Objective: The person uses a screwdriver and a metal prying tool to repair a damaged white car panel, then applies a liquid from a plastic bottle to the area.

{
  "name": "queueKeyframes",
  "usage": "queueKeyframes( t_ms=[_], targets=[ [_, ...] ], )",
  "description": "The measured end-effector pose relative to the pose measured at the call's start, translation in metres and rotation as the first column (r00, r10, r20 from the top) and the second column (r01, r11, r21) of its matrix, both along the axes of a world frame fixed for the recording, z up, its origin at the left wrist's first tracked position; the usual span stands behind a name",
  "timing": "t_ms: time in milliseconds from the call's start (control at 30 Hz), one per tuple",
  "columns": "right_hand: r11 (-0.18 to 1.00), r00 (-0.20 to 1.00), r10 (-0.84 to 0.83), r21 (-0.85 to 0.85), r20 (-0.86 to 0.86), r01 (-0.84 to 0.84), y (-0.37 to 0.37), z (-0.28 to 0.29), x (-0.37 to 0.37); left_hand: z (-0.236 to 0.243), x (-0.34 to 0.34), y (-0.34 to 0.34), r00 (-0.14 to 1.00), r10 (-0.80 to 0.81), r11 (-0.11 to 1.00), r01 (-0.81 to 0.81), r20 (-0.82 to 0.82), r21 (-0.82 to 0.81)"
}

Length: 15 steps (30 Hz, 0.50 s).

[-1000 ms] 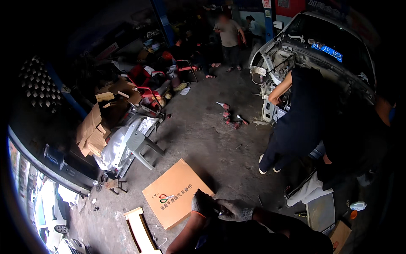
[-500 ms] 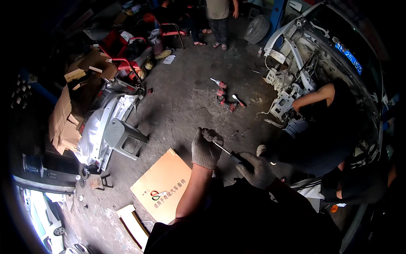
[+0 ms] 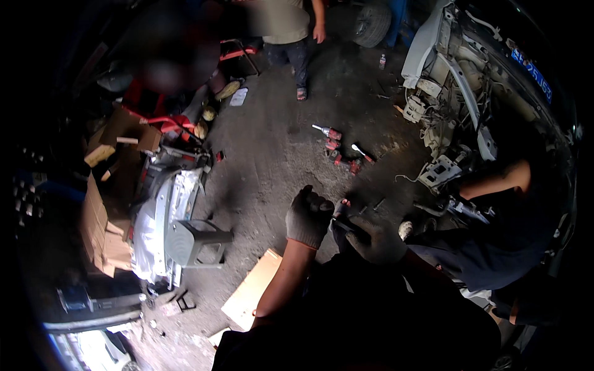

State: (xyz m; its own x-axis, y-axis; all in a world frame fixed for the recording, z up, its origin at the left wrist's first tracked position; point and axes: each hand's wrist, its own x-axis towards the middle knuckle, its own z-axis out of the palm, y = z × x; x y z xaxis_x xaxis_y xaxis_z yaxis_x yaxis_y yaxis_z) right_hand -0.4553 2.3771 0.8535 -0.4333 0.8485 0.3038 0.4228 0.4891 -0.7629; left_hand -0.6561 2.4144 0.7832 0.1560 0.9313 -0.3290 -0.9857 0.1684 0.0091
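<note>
Both my hands wear grey work gloves with dark palms, close together in front of me. My right hand (image 3: 375,242) is closed round the dark handle of a slim tool (image 3: 341,224) that looks like a screwdriver. The tool points toward my left hand (image 3: 307,219), and its tip end lies by that hand's fingers. My left hand is curled into a fist with the knuckles up. What it holds, if anything, is hidden inside the fingers.
Red power tools (image 3: 334,145) and a ratchet (image 3: 362,153) lie on the floor ahead. At right, a person's arm (image 3: 498,179) reaches toward a stripped car front (image 3: 458,86). A grey stool (image 3: 198,241) and cardboard (image 3: 253,290) are at left; another person (image 3: 288,34) stands ahead.
My hands have come closer together, and less of the tool's shaft shows between them. The view has shifted; the standing person ahead is nearer, and the crouching person's arm appears further right.
</note>
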Motion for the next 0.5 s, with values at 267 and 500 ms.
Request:
queueKeyframes(
  t_ms=[267,500],
  targets=[
    [0.990,0.967,0.051,0.115,0.251,-0.082,0.184,0.006,-0.019,-0.032,-0.059,0.188,0.609,0.056,0.888,0.332,-0.791,0.319],
    [0.935,0.991,-0.065,-0.353,-0.116,0.020,0.331,0.013,-0.050,0.007,-0.068,0.344,0.437,0.187,0.820,0.424,-0.880,0.385]
  ],
)
